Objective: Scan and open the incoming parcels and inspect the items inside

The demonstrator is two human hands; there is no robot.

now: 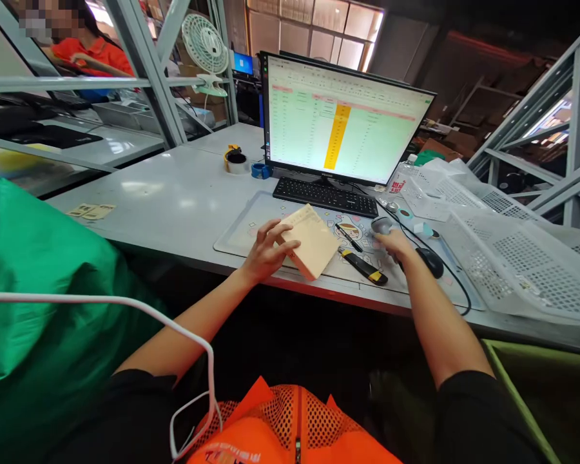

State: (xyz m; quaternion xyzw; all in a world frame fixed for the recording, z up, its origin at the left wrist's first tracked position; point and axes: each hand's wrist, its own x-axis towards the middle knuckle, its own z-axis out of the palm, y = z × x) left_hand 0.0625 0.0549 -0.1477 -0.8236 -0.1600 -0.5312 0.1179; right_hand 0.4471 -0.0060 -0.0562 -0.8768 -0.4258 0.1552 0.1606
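My left hand grips a small beige box, tilted on the desk mat near the table's front edge. My right hand is closed around a grey handheld scanner just right of the box. A black and yellow utility knife and a black pen lie between the two hands. A black mouse sits beside my right wrist. Behind them stand a black keyboard and a monitor showing a green spreadsheet.
White perforated plastic trays fill the table's right side. Tape rolls sit left of the monitor, paper labels at far left. A green bag bulges at my left. A person in orange sits behind the metal rack, back left.
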